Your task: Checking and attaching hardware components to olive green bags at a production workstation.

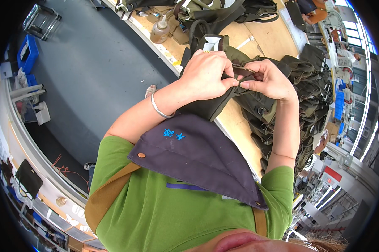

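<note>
A dark olive fabric bag [216,105] is held up in front of my chest at the table's edge. Along its opening runs a brown zipper [245,69] with brass teeth, partly covered by my fingers. My left hand [208,75], with a silver bangle on its wrist, pinches the bag's edge beside the zipper. Right against it, my right hand [268,80] also pinches the edge, thumb tip close to the left thumb, fingers curled around the zipper end. Whatever small part lies between the fingertips is hidden.
Many similar dark bags [311,84] are piled on the wooden table [265,38] at the right. More bags [223,14] and a squeeze bottle [159,31] of brownish liquid lie at the far side. A blue crate [28,54] and a metal-framed stool [42,21] stand on the grey floor.
</note>
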